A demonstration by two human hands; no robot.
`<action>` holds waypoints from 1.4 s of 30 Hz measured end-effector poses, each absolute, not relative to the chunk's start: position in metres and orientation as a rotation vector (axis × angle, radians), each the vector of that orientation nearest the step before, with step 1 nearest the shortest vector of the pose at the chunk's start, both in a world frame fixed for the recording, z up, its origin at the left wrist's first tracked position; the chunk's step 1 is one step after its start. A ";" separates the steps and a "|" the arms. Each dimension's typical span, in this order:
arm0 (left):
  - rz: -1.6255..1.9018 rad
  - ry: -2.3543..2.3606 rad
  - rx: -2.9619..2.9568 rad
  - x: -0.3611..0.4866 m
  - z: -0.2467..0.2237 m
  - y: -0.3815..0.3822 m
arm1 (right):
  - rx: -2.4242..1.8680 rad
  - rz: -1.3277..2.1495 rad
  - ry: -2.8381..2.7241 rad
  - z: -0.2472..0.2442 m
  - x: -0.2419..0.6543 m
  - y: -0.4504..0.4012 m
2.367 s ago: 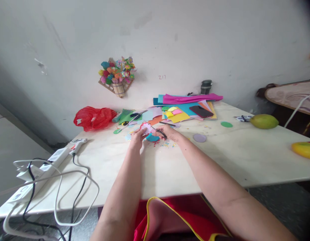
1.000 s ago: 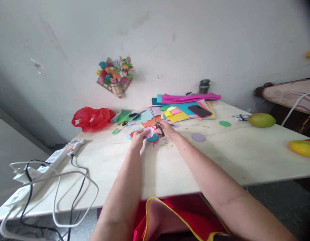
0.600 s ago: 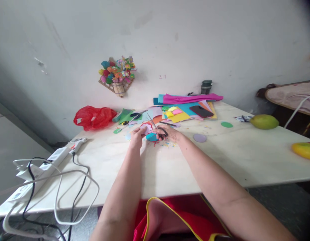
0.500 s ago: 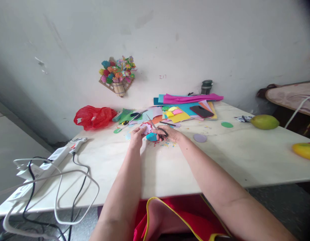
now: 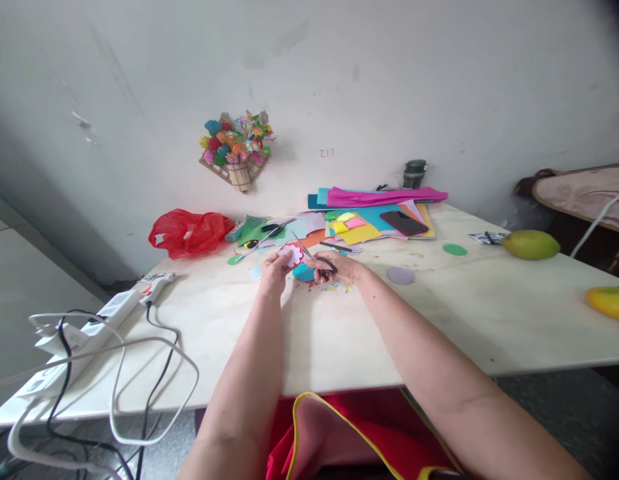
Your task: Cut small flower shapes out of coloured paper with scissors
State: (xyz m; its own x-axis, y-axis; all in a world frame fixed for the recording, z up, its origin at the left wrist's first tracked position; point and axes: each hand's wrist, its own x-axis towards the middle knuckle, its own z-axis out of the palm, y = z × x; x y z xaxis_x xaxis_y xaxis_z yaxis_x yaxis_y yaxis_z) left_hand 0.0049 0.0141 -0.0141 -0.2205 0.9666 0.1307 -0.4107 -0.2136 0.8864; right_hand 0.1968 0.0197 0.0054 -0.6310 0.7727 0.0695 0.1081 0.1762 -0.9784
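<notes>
My left hand [image 5: 273,273] is closed on scalloped paper pieces [image 5: 293,255], a pale lilac one lying over a red one. In my right hand [image 5: 342,265] is a pair of scissors [image 5: 328,264] with dark handles, my fingers wrapped round them. The blades point up and left, beside the right edge of the scalloped paper; whether they touch it I cannot tell. Below them on the table lies a blue paper circle [image 5: 304,273], partly hidden by my right hand. Tiny coloured paper scraps [image 5: 334,288] are scattered under that hand.
Coloured sheets [image 5: 372,233] with a phone [image 5: 403,223] are piled behind my hands. A second pair of scissors [image 5: 273,230] and a red plastic bag [image 5: 189,233] lie back left. Power strips [image 5: 97,330] with cables line the left edge. A lilac circle [image 5: 400,275] and a mango [image 5: 531,245] lie right.
The whole view has shifted very slightly. Both hands keep almost the same place, with the paper and the scissors still held.
</notes>
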 end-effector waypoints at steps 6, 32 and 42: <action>1.663 0.871 0.875 0.004 -0.014 0.014 | -0.874 1.500 -1.912 0.005 0.196 0.021; 1.675 0.851 0.852 0.005 -0.016 0.017 | -0.870 1.497 -1.913 -0.002 0.192 0.024; 1.650 0.867 0.882 0.002 -0.016 0.017 | -0.911 1.555 -1.845 0.006 0.191 0.018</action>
State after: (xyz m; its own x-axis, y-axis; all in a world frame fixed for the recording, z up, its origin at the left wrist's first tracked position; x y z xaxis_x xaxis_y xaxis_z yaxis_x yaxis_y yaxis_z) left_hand 0.0023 0.0168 -0.0162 -0.2026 0.9702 0.1328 -0.4408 -0.2115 0.8724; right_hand 0.1913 0.0184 0.0060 -0.6157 0.7879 -0.0114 0.1448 0.0988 -0.9845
